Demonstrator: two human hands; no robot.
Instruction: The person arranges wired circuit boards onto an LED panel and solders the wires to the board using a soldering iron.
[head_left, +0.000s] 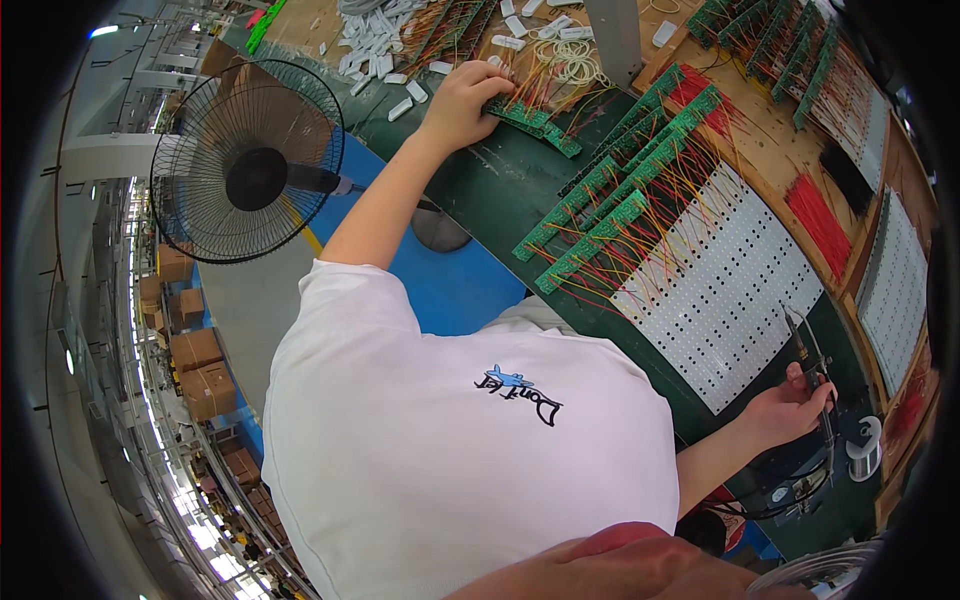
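Note:
My left hand (468, 103) reaches to the far side of the bench. Its fingers are curled over the left end of a green circuit board strip (540, 128) with red and yellow wires; the fingertips are partly hidden. My right hand (790, 408), at the right, is closed around a soldering iron (808, 362), whose tip points away from me, close to a white perforated board (725, 290). Between my hands, several more green circuit board strips (600, 240) lie in rows, their thin wires trailing over the perforated board.
White plastic pieces (375, 45) and a bundle of pale wire (575, 65) lie at the back near a metal post (614, 40). Red wires (820, 222) fill a wooden tray at right. A solder spool (864, 452) sits by my right hand. A fan (255, 180) stands left of the bench.

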